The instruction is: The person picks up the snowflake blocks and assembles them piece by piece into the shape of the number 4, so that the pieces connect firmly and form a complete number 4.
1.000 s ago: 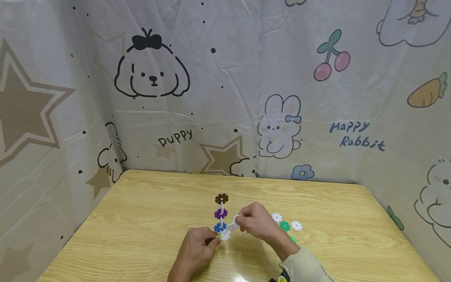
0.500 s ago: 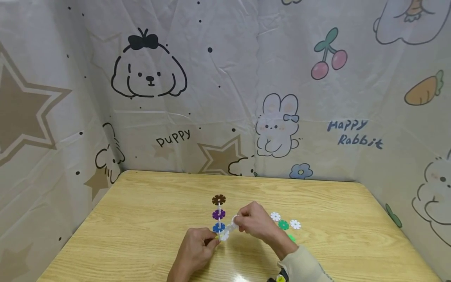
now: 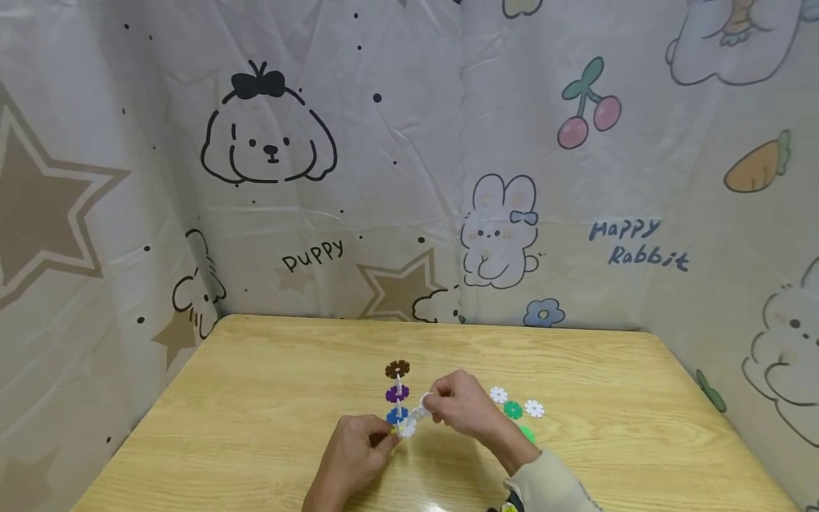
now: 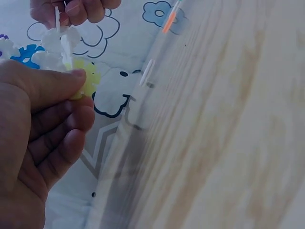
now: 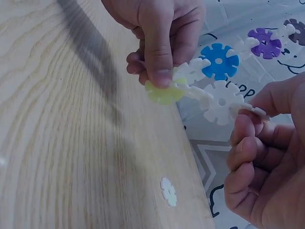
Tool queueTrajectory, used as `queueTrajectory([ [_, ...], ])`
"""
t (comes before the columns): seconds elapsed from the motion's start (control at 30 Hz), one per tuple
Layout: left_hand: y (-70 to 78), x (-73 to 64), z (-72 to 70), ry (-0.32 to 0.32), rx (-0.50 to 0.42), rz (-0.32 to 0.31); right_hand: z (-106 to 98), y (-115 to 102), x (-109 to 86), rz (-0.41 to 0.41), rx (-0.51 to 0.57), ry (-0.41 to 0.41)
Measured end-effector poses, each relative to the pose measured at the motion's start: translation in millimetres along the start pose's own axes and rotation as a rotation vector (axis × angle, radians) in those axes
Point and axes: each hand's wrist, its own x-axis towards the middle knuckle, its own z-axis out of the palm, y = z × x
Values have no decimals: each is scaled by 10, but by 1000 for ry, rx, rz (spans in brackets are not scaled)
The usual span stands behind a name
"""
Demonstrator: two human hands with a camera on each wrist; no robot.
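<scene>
Passage lies left of the disc chain (image 3: 397, 395); the right hand (image 3: 463, 404) obstructs its right side.

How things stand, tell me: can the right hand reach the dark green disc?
Probably not yet: the right hand pinches a white disc. Otherwise the way looks free, with the dark green disc uncovered nearby.

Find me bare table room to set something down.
The table is bare between its left edge and the left hand, and again right of the loose white and green discs. It's crowded mid-table, where that hand and the right hand hold the linked discs.
</scene>
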Motion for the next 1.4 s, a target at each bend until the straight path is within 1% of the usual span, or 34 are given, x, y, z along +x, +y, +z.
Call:
queueTrajectory([
  [0.07, -3, -1, -4, -1, -10, 0, -4, -4, -8, -5, -7, -1],
  [0.13, -7, 0, -14, -15, -32, -1, -10, -10, -17, -10, -10, 5],
  [0.3, -33, -9, -66, -82, -119, -30, -34, -24, -39, -10, -6, 12],
  [0.4, -37, -3, -96, -106, -161, -50, -45, -28, -48, -12, -5, 9],
  [0.53, -16, 22, -123, -86, -158, -43, -41, -32, -55, -17, -1, -7],
  [0.67, 13, 40, -136, -46, -114, -30, -12, -37, -56, -30, -16, -26],
  [0.73, 20, 47, -131, -26, -97, -6, 9, -46, -57, -34, -27, -34],
  [0.83, 24, 59, -114, 4, -78, 49, 41, -72, -61, -46, -30, -43],
  [0.9, 26, 64, -109, 11, -82, 73, 65, -77, -60, -50, -28, -51],
  [1.03, 8, 62, -90, 5, -109, 81, 108, -65, -46, -51, -24, -72],
  [1.17, -25, 64, -68, 5, -133, 96, 137, -72, -37, -63, -45, -77],
  [1.3, -23, 72, -70, -26, -166, 93, 158, -98, -35, -73, -70, -73],
  [1.4, -13, 74, -75, -52, -198, 86, 168, -105, -36, -67, -67, -74],
])
